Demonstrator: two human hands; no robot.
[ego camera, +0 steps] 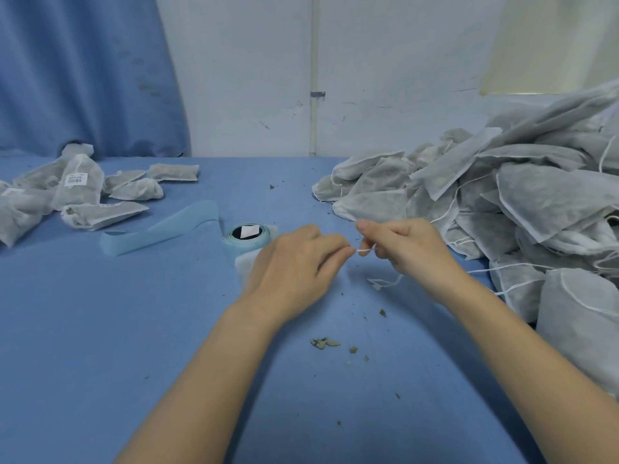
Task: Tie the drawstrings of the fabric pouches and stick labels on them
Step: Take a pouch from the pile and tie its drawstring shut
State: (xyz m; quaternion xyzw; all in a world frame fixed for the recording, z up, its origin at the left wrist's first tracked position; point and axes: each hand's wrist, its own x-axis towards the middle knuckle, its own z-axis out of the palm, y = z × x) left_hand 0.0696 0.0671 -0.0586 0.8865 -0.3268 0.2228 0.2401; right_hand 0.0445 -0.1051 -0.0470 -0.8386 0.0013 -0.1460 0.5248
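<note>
My left hand [294, 262] and my right hand [402, 244] meet over the middle of the blue table. Both pinch a thin white drawstring [363, 251] stretched between their fingertips. The string's loose end [385, 282] trails down onto the cloth below my right hand. A white fabric pouch [243, 266] lies mostly hidden under my left hand. Just behind it stands a roll of labels [246, 237] on pale blue backing, with one white label showing on top.
A big heap of grey-white pouches with loose strings [502, 195] fills the right side. Several pouches, some with labels, lie at the far left [80, 185]. A strip of blue backing paper [160, 229] curls out from the roll. Dried herb crumbs [325, 343] dot the table.
</note>
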